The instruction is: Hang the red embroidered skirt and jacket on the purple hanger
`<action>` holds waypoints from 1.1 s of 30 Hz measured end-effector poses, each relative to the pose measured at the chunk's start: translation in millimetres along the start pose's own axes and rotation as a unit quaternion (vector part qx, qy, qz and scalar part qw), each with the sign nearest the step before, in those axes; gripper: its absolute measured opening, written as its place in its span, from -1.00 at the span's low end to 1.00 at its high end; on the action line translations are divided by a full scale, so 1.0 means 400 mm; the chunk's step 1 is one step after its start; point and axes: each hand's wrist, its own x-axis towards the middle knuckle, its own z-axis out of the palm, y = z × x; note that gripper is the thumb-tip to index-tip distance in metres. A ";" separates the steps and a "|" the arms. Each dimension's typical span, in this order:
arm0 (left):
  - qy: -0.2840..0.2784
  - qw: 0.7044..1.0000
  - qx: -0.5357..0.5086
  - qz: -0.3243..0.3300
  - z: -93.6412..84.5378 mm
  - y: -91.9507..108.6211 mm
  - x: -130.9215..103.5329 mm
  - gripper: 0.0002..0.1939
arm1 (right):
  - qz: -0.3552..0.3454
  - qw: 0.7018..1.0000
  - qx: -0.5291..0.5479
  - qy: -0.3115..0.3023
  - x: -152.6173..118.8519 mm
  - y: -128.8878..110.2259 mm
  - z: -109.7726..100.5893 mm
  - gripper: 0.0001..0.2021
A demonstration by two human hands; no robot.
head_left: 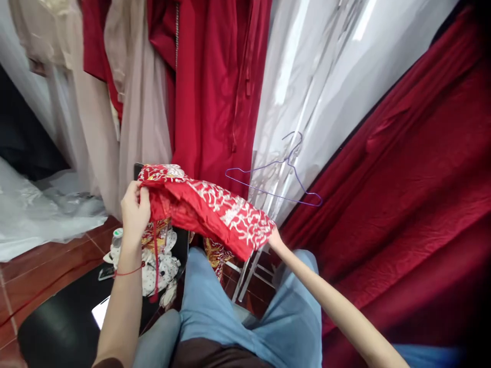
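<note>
A red garment (pixel 230 212) with white and silver embroidery stretches between my hands above my lap. My left hand (pixel 137 207) is closed on its left edge, thumb and fingers pinching the cloth. At the other end, my right hand (pixel 273 238) reaches into or behind the embroidered part; cloth hides its fingers, so I cannot tell how they are set. The plain red inner side shows along the lower edge, and a thin red cord (pixel 155 260) hangs down near my left wrist.
A purple wire hanger (pixel 274 179) hangs beyond the garment. Red gowns (pixel 215 92), beige gowns (pixel 141 102) and white cloth (pixel 291 61) hang ahead. Dark red fabric (pixel 414 194) fills the right. On a black seat (pixel 57 322) lie a phone (pixel 100 312) and dotted white cloth (pixel 163 268).
</note>
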 end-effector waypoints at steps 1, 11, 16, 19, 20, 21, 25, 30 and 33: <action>-0.012 1.000 -0.011 0.009 0.019 0.020 -0.014 -0.82 | 0.012 1.000 -0.002 0.006 -0.037 0.011 -0.037 -0.72; -0.246 0.964 -0.051 0.084 0.233 0.236 -0.231 -0.79 | 0.162 0.985 -0.035 0.041 -0.315 0.100 -0.320 -0.66; -0.333 0.928 0.109 0.129 0.426 0.228 -0.186 -0.78 | 0.243 0.965 -0.022 0.094 -0.247 0.184 -0.379 -0.69; -0.360 0.882 0.266 0.147 0.528 0.206 -0.120 -0.71 | 0.249 0.956 -0.067 0.137 -0.184 0.222 -0.406 -0.71; -0.368 0.866 0.298 0.159 0.548 0.201 -0.101 -0.67 | 0.251 0.954 -0.078 0.146 -0.170 0.222 -0.411 -0.69; -0.377 0.853 0.318 0.173 0.562 0.198 -0.085 -0.65 | 0.243 0.953 -0.094 0.151 -0.163 0.214 -0.411 -0.65; -0.403 0.826 0.329 0.215 0.579 0.210 -0.054 -0.63 | 0.009 0.938 -0.334 0.092 -0.211 0.116 -0.330 -0.43; -0.447 0.810 0.302 0.232 0.617 0.257 -0.048 -0.68 | -0.334 0.757 -0.475 -0.300 -0.341 0.057 -0.071 -0.68; -0.452 0.800 0.309 0.244 0.638 0.268 -0.043 -0.64 | -0.289 0.691 -0.551 -0.369 -0.349 0.130 0.016 -0.58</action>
